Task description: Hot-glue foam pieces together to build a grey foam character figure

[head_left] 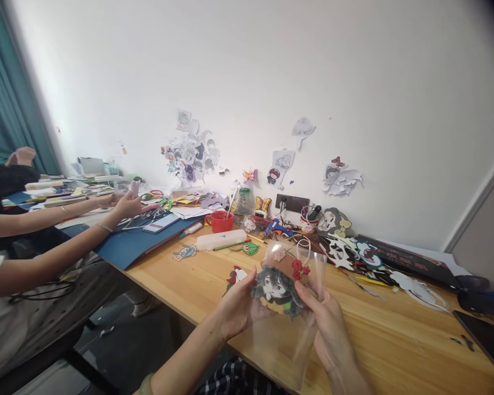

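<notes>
Between my two hands is a clear plastic sleeve [278, 351], held over the front edge of the table. A cutout character [274, 288] with grey hair, a brown hat and red flowers shows within the sleeve's outline; whether it is inside or in front I cannot tell. A white cord loop [303, 248] stands out at its top. My left hand [239, 304] is closed on the left edge. My right hand [327, 321] grips the right side, its thumb on the front near the flowers. Just beyond my left hand lies a red, white and green cutout [235, 276].
A red mug [221, 221], a translucent pencil case [221, 240] and a blue glue gun [279, 228] lie farther back. White cutouts [340, 251] and a dark box [407, 262] line the right rear. At left, a co-worker's hands [127, 207] are over a blue mat [127, 249].
</notes>
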{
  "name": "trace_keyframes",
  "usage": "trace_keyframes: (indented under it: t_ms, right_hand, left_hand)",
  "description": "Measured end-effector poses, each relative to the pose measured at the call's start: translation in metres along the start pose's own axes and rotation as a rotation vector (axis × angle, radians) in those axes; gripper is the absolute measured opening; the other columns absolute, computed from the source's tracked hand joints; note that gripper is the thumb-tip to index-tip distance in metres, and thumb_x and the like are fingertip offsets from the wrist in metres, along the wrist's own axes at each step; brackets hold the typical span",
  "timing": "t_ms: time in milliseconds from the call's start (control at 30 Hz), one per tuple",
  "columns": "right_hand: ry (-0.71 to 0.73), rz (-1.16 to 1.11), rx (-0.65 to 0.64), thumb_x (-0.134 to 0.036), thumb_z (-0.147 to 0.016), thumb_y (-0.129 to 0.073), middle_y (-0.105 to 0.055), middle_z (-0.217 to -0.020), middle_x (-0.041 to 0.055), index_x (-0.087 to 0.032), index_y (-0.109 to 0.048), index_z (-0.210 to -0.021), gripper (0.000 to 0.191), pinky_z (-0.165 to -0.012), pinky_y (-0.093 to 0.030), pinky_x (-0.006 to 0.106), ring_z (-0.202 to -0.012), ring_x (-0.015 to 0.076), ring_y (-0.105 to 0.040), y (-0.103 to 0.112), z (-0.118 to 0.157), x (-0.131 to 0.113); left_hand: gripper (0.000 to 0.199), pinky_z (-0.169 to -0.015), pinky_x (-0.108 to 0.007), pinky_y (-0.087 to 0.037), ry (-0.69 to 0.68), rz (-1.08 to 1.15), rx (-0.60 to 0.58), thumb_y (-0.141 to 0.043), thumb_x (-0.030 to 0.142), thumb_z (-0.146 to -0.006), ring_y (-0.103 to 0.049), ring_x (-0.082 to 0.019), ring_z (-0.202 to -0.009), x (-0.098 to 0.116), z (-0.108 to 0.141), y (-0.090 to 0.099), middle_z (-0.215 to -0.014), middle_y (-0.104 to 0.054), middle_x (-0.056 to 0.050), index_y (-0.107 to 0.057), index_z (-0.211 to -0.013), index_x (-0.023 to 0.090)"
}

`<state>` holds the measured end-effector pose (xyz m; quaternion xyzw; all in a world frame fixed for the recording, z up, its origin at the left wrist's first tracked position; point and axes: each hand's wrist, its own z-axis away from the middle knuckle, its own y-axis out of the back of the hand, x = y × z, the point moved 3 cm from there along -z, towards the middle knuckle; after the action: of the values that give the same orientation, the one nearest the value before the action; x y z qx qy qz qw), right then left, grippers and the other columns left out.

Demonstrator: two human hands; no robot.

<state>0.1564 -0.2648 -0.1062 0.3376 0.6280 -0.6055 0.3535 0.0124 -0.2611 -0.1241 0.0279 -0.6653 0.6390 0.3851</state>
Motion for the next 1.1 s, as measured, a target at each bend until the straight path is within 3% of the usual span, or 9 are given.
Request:
trace_keyframes:
  t_ms: [100, 267, 400, 500, 667, 900, 1100]
  right_hand:
    - [-0.001, -0.002, 0.014, -0.026, -0.06, -0.078, -0.07, -0.093, 0.0057, -0.014, -0.062, -0.105, 0.049, -0.061, -0.051, 0.023, -0.079, 0.019, -0.064, 0.002, -0.001, 0.003]
    - [-0.019, -0.032, 0.07, -0.027, -0.059, -0.079, -0.07, -0.086, 0.003, -0.016, -0.065, -0.096, 0.042, -0.059, -0.051, 0.023, -0.072, 0.0175, -0.064, 0.006, 0.002, 0.011]
    - [-0.03, -0.066, 0.135, -0.027, -0.058, -0.08, -0.071, -0.08, -0.0004, -0.018, -0.067, -0.087, 0.033, -0.059, -0.051, 0.022, -0.072, 0.0169, -0.065, 0.011, 0.004, 0.016]
    - [-0.044, -0.077, 0.144, -0.027, -0.058, -0.079, -0.071, -0.082, 0.0002, -0.018, -0.066, -0.09, 0.036, -0.061, -0.051, 0.022, -0.073, 0.0167, -0.064, 0.016, 0.003, 0.018]
    - [-0.046, -0.065, 0.123, -0.027, -0.058, -0.079, -0.07, -0.079, 0.0013, -0.016, -0.066, -0.092, 0.038, -0.055, -0.049, 0.021, -0.065, 0.0147, -0.063, 0.022, 0.002, 0.013]
    - [-0.012, -0.073, 0.136, -0.028, -0.058, -0.079, -0.071, -0.077, 0.0038, -0.013, -0.066, -0.092, 0.039, -0.049, -0.049, 0.023, -0.061, 0.0175, -0.063, 0.027, 0.004, 0.001]
    - [-0.083, -0.133, 0.22, -0.026, -0.061, -0.078, -0.071, -0.085, 0.001, -0.017, -0.067, -0.093, 0.035, -0.057, -0.052, 0.018, -0.068, 0.0139, -0.065, 0.038, 0.016, 0.004]
  left_hand:
    - [0.024, -0.069, -0.028, -0.049, -0.167, -0.094, 0.136, -0.058, 0.035, -0.082, -0.062, -0.017, -0.074, -0.002, -0.001, 0.003, -0.083, -0.066, -0.007, -0.062, -0.09, 0.013]
    - [0.041, -0.055, -0.02, -0.045, -0.374, -0.213, 0.316, -0.078, 0.04, -0.059, -0.057, -0.011, -0.06, -0.01, -0.002, 0.007, -0.074, -0.063, -0.002, -0.061, -0.085, 0.013]
    - [0.042, -0.061, -0.019, -0.044, -0.435, -0.297, 0.395, -0.077, 0.044, -0.057, -0.056, -0.01, -0.065, -0.013, 0.001, 0.012, -0.073, -0.061, 0.0, -0.06, -0.08, 0.014]
    - [0.036, -0.055, -0.018, -0.041, -0.433, -0.412, 0.427, -0.076, 0.041, -0.06, -0.054, -0.009, -0.062, -0.009, 0.007, 0.014, -0.071, -0.059, 0.001, -0.06, -0.079, 0.014]
    - [0.034, -0.054, -0.018, -0.039, -0.432, -0.574, 0.415, -0.076, 0.037, -0.06, -0.054, -0.011, -0.065, -0.001, 0.015, 0.008, -0.071, -0.059, 0.0, -0.063, -0.081, 0.014]
    - [0.041, -0.061, -0.023, -0.045, -0.359, -0.679, 0.289, -0.074, 0.038, -0.061, -0.054, -0.013, -0.071, -0.001, 0.007, 0.001, -0.082, -0.06, -0.003, -0.062, -0.093, 0.016]
    - [0.04, -0.052, -0.02, -0.042, -0.325, -0.783, 0.21, -0.073, 0.033, -0.06, -0.052, -0.011, -0.063, -0.009, 0.005, 0.001, -0.077, -0.054, -0.001, -0.059, -0.095, 0.017]
